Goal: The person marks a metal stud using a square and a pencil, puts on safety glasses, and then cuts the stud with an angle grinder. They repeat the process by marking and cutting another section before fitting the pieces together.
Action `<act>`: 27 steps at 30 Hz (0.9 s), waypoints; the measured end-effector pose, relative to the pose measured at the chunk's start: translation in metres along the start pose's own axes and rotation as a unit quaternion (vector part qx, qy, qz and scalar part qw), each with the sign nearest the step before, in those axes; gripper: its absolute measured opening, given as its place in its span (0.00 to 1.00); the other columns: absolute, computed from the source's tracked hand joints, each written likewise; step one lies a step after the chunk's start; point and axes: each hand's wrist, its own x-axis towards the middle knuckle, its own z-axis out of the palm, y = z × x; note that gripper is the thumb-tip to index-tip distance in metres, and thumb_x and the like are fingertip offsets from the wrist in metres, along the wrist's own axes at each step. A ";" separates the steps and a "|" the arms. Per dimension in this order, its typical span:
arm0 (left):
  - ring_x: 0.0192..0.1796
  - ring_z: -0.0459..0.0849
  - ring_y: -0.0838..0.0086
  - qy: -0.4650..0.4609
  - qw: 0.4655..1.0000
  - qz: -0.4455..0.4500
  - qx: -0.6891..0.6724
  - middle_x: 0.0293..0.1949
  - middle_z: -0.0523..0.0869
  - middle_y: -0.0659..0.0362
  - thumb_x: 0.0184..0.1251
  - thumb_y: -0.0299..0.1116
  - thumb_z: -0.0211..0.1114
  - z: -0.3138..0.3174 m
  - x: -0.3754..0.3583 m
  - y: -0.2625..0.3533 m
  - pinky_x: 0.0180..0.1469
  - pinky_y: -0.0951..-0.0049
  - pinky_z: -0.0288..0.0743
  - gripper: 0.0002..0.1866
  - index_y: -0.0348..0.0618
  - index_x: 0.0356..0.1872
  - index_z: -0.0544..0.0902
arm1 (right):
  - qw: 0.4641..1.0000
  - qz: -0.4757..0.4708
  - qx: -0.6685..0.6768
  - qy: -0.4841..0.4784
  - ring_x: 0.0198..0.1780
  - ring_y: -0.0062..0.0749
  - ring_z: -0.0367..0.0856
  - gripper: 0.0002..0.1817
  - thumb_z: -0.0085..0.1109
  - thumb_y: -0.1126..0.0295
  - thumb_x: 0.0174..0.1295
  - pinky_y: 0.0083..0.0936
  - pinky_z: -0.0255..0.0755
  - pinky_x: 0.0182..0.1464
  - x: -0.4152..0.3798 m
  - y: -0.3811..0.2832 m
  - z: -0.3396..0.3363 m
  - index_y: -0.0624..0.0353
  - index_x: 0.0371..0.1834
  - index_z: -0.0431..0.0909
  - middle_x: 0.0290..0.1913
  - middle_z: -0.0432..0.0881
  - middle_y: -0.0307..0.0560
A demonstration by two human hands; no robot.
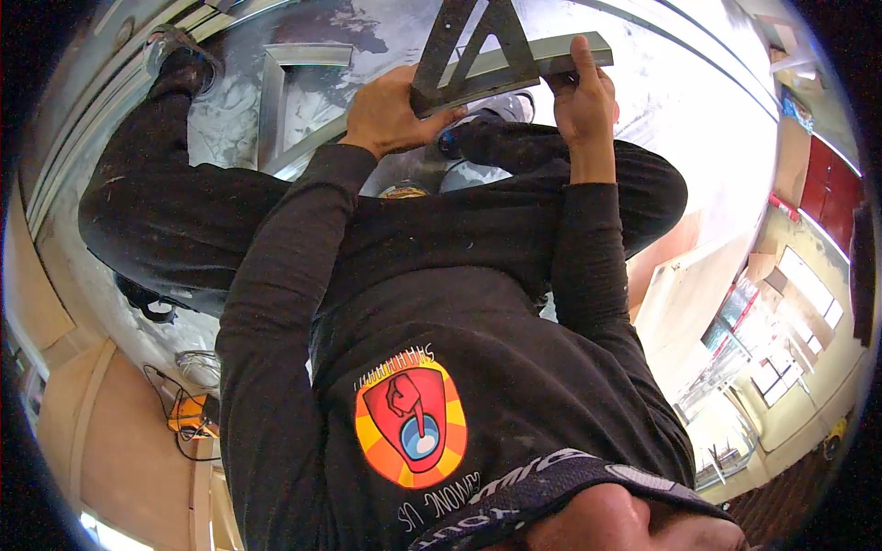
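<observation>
"Square (pixel 511 55) and bar (pixel 574 57): position?"

"Up between both hands, over the floor (pixel 680 129), forward of the lap. Left hand (pixel 395 110) curled part-closed at the square's corner, thumb along the lower edge, fingertips hidden. Right hand (pixel 585 101) closed on the bar's right end, thumb across its face; other fingers partly hidden."

"Handling note?"

"Judgement: seat the square flush along the bar, thumb pressure even, no rocking. Contact behind the left hand: cannot tell. Firm support would probably steady both better than air."

"Nearby?"

"Angled frame (pixel 273 101) on the floor, left."
</observation>
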 end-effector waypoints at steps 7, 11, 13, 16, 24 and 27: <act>0.43 0.87 0.55 -0.001 1.000 0.000 0.019 0.39 0.88 0.53 0.53 0.56 0.76 -0.002 0.000 0.003 0.46 0.60 0.80 0.26 0.51 0.47 0.85 | 0.999 -0.021 -0.047 0.002 0.55 0.42 0.80 0.33 0.67 0.51 0.66 0.37 0.76 0.62 -0.003 -0.002 0.003 0.77 0.53 0.73 0.52 0.80 0.58; 0.45 0.87 0.54 -0.002 1.000 -0.016 -0.002 0.41 0.88 0.53 0.51 0.61 0.74 -0.001 0.001 0.003 0.48 0.57 0.80 0.28 0.56 0.48 0.88 | 1.000 -0.015 -0.027 0.001 0.54 0.41 0.81 0.33 0.67 0.50 0.65 0.36 0.77 0.62 -0.004 -0.003 0.003 0.76 0.52 0.74 0.52 0.80 0.57; 0.44 0.87 0.55 0.001 1.000 -0.005 0.007 0.40 0.88 0.53 0.52 0.58 0.76 -0.001 0.000 0.003 0.47 0.59 0.80 0.27 0.53 0.48 0.86 | 1.000 -0.013 -0.026 -0.008 0.54 0.41 0.81 0.33 0.67 0.50 0.65 0.36 0.77 0.62 -0.003 -0.003 0.001 0.76 0.52 0.73 0.52 0.80 0.57; 0.43 0.87 0.56 0.002 1.000 0.006 0.014 0.40 0.88 0.53 0.53 0.55 0.77 -0.001 0.000 0.003 0.46 0.60 0.80 0.27 0.51 0.49 0.84 | 1.000 -0.010 -0.023 -0.003 0.54 0.41 0.81 0.32 0.67 0.51 0.65 0.36 0.77 0.62 -0.003 -0.002 0.000 0.75 0.52 0.73 0.51 0.80 0.56; 0.44 0.87 0.56 -0.005 1.000 0.003 0.019 0.41 0.88 0.53 0.53 0.56 0.76 -0.001 0.000 0.003 0.46 0.60 0.80 0.27 0.51 0.49 0.85 | 1.000 -0.005 -0.005 -0.015 0.52 0.40 0.81 0.30 0.69 0.55 0.64 0.37 0.77 0.60 0.001 0.000 -0.005 0.73 0.53 0.72 0.51 0.80 0.54; 0.44 0.88 0.55 0.007 1.000 -0.003 0.001 0.40 0.89 0.54 0.51 0.60 0.75 0.001 0.001 0.001 0.46 0.58 0.80 0.27 0.54 0.46 0.88 | 1.000 -0.015 -0.003 -0.007 0.49 0.39 0.84 0.30 0.70 0.55 0.64 0.35 0.79 0.57 0.001 0.001 -0.003 0.75 0.51 0.73 0.48 0.82 0.55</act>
